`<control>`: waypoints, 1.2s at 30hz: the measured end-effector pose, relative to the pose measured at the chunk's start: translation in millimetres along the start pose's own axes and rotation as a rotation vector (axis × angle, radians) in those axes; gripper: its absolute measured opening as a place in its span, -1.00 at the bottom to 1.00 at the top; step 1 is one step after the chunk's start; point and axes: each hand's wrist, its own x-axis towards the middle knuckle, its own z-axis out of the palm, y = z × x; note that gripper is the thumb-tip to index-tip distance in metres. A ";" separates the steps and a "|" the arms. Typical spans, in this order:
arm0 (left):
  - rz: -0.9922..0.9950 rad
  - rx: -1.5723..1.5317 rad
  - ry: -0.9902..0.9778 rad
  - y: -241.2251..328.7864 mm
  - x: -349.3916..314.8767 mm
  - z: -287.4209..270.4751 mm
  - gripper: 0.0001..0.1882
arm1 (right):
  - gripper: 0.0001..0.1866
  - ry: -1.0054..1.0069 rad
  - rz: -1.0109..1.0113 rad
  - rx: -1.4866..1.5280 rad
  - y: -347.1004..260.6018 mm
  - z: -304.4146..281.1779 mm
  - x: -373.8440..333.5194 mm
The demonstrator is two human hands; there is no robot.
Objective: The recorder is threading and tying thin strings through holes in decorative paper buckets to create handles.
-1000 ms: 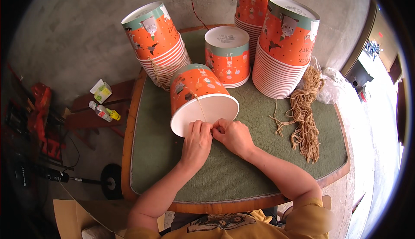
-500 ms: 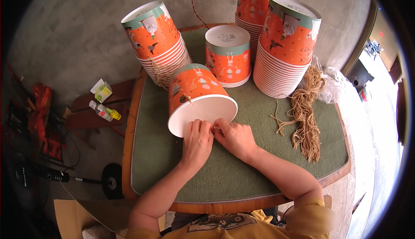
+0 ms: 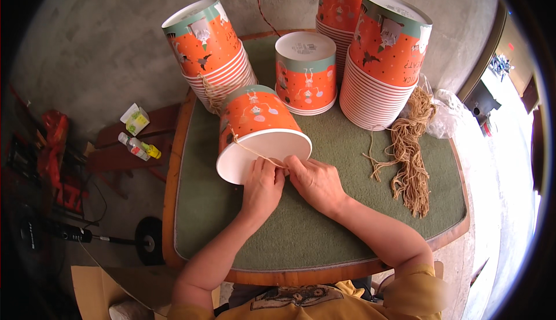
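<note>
From here I see the left hand (image 3: pixel 262 188) and right hand (image 3: pixel 317 185), fingers (image 3: pixel 261 169) pinched together on thin tan twine (image 3: pixel 255 152). It runs from a tilted orange-and-green paper bucket (image 3: pixel 258 113).

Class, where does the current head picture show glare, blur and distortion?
Head view: glare bleaches the right side; a smeared patch blurs the yellow sleeve at lower right; a curved black border suggests fisheye distortion; the nearest orange bucket looks fairly sharp.
</note>
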 end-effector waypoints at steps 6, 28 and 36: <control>-0.071 -0.031 -0.060 -0.3 -0.6 -1.5 -0.89 | -0.74 -0.014 -0.059 0.054 1.8 -1.4 -0.1; -0.178 -0.131 -0.264 -14.9 9.0 -13.6 -0.88 | -0.82 -0.091 0.137 0.226 5.9 0.3 -1.2; -0.175 -0.136 -0.241 -14.1 9.8 -15.1 -0.89 | -0.80 -0.076 0.116 0.108 -2.0 3.7 -3.7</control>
